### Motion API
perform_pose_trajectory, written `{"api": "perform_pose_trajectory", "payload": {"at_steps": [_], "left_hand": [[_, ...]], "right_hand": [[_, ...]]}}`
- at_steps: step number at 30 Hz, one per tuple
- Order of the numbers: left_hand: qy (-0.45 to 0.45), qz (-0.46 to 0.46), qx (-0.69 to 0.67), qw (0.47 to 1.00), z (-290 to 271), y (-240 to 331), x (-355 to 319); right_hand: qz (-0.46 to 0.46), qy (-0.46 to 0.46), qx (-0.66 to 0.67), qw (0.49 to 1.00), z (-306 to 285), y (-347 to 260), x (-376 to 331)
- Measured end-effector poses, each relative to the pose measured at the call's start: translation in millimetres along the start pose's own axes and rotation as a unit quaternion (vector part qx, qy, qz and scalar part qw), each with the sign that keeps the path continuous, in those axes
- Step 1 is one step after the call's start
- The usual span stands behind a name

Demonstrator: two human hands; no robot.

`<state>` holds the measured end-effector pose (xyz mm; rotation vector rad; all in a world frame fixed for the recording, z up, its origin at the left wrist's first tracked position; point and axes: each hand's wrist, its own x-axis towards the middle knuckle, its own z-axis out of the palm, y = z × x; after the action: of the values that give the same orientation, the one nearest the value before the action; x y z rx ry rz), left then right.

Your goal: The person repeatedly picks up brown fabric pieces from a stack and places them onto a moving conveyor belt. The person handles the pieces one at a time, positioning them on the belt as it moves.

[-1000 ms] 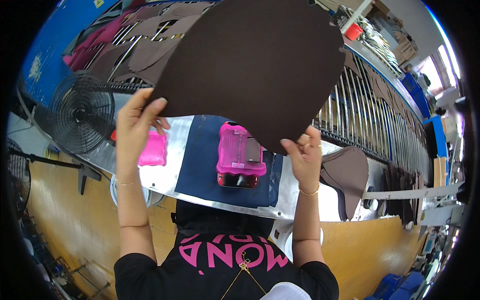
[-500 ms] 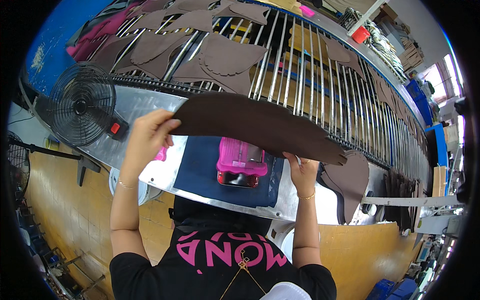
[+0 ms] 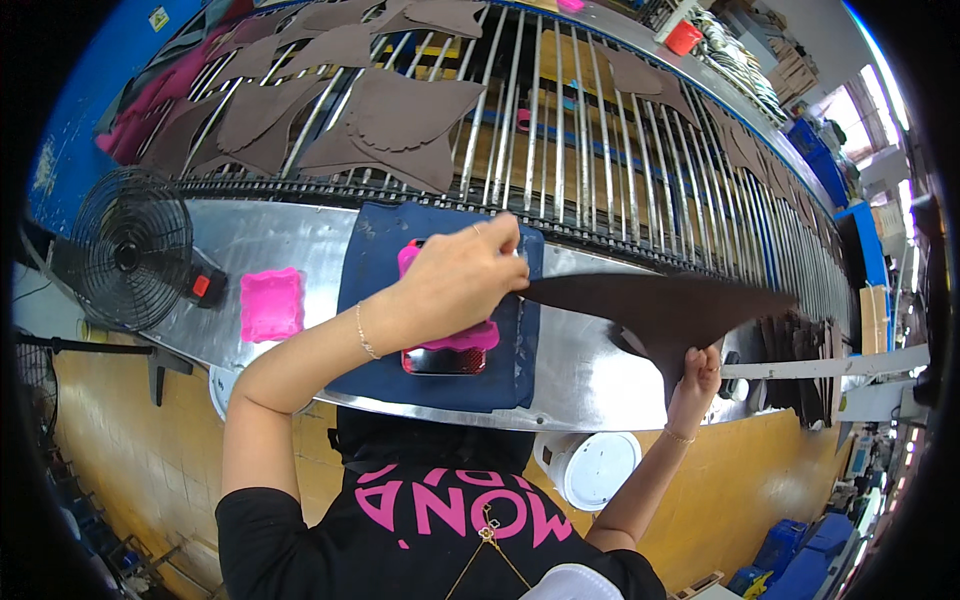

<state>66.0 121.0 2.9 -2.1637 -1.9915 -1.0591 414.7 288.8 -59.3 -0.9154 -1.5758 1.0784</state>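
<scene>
A dark brown flat cut piece (image 3: 650, 300), leather-like and thin, is stretched out above the right part of the metal table. My left hand (image 3: 460, 275) pinches its left tip between thumb and fingers. Lower down toward the right, my right hand (image 3: 695, 385) grips its near edge. Beneath my left hand a dark blue cloth (image 3: 375, 260) lies on the table. On it sits a pink plastic tray (image 3: 478, 337) on top of a shiny black and red object (image 3: 445, 362), both partly hidden by my left hand and forearm.
A conveyor of metal rods (image 3: 560, 130) runs along the table's far side, with several brown pieces (image 3: 400, 110) lying on it. A black fan (image 3: 128, 255) and a pink scalloped tray (image 3: 272, 305) are on the left. More dark pieces (image 3: 815, 370) hang at the right. A white bucket (image 3: 590, 470) stands below the table.
The brown piece has moved to the right and away from over the blue cloth. Both hands have gone right with it, my left hand now over the pink tray.
</scene>
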Motion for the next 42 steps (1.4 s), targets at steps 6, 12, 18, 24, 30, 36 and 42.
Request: {"api": "perform_pose_trajectory", "payload": {"at_steps": [6, 12, 18, 24, 30, 36, 42], "left_hand": [[0.148, -0.119, -0.043, 0.981, -48, -25, 5], [0.178, -0.287, -0.036, 0.941, -79, -41, -60], [0.207, -0.351, -0.009, 0.913, -90, -54, -114], [0.203, -0.369, -0.01, 0.907, -85, -51, -123], [0.175, -0.353, -0.057, 0.917, -62, -56, -103], [0.138, -0.313, -0.103, 0.934, -38, -62, -91], [0.125, -0.274, -0.133, 0.944, -30, -47, -73]], "right_hand": [[0.057, -0.036, 0.012, 0.998, 21, 17, 81], [0.118, -0.139, 0.004, 0.983, 112, 110, 177], [0.111, -0.126, -0.138, 0.976, 156, 172, 219], [0.036, 0.001, -0.323, 0.946, 146, 116, 197], [0.103, 0.143, -0.523, 0.834, -8, 76, 102], [0.271, 0.175, -0.597, 0.735, -106, 76, -5], [0.268, 0.184, -0.562, 0.761, -118, 75, -11]]}}
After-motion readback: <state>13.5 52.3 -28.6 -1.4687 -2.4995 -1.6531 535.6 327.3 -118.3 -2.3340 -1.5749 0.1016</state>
